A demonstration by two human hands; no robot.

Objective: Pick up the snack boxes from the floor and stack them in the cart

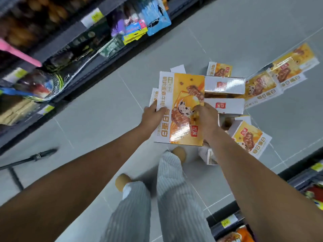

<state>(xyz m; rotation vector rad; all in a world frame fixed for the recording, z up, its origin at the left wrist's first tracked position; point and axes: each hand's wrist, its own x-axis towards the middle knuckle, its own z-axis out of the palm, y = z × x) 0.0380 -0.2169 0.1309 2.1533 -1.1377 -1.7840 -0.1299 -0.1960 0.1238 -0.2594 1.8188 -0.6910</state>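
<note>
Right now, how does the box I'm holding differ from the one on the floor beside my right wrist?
The held box is gripped by the left hand and right hand; the floor box lies untouched on the tiles. The held box sits square to the view; the floor box is skewed. Both share the orange-and-white print.

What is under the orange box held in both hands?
A second box shows its white edge left of the held box, and a white flap above. Whatever lies beneath its middle is covered.
</note>
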